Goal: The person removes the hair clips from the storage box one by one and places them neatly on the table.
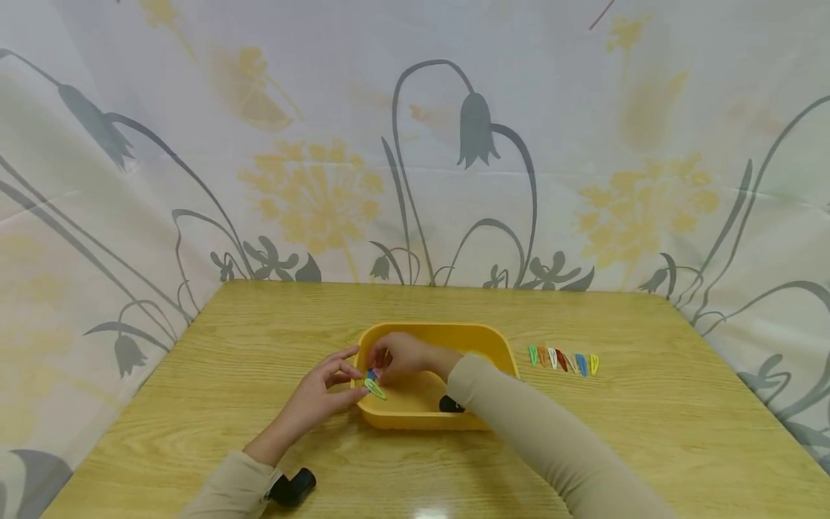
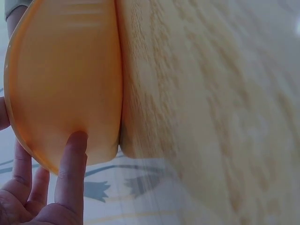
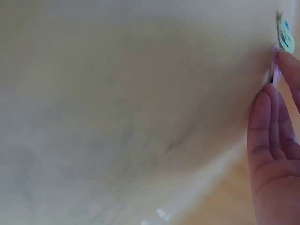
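My right hand (image 1: 403, 355) reaches into a yellow plastic basin (image 1: 483, 333) at its left end. There it pinches a small pink hair clip (image 3: 275, 63) between thumb and fingertips. A light green hair clip (image 1: 375, 389) lies close by at the basin's left end, with a bit of blue clip (image 1: 371, 375) next to it. Along the outside of that same end, my left hand (image 1: 322, 389) spreads its fingers and thumb against the wall. From the left wrist view, one nearly straight finger (image 2: 71, 173) touches the outer wall.
Several hair clips (image 1: 562, 360) in different colours lie in a neat row on the wooden table (image 1: 648, 425), right of the basin. Behind the table hangs a flower-patterned cloth (image 1: 311, 86). A black device (image 1: 292, 489) sits at the left wrist.
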Demonstrator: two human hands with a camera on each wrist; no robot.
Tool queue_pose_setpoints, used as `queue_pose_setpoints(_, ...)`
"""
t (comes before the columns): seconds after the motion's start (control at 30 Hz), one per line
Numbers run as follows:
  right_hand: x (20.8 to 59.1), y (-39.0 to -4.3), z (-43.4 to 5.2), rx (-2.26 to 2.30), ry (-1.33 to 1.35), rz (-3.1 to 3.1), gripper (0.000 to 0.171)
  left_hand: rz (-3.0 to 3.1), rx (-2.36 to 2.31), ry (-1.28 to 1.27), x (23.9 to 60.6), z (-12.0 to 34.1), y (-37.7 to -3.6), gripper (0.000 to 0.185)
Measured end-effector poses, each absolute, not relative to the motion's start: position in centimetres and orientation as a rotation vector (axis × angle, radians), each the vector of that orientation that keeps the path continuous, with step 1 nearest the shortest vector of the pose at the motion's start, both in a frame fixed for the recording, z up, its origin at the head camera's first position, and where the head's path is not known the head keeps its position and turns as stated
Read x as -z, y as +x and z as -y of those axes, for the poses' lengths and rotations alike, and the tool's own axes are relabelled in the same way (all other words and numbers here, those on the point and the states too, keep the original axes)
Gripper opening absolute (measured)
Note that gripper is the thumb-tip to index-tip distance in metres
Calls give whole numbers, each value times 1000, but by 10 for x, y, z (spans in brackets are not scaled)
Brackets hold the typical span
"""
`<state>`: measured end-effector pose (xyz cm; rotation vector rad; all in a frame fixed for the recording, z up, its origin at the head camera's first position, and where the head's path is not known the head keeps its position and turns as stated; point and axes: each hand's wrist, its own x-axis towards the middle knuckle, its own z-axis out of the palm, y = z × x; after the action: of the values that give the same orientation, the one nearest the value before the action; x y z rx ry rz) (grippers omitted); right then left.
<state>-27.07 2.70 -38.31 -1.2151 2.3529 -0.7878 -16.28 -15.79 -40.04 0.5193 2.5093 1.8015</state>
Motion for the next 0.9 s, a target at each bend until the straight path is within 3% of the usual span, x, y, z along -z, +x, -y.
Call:
queue_pose_setpoints(0.27,376,-274,-38,732,-1212,-2332,34,-2503,-1816,534,401,158,-164,21)
queue_pose_setpoints(0.9,361,-273,-61,752,-1132,-2260,23,-2524,-1801,497,401,158,-163,20)
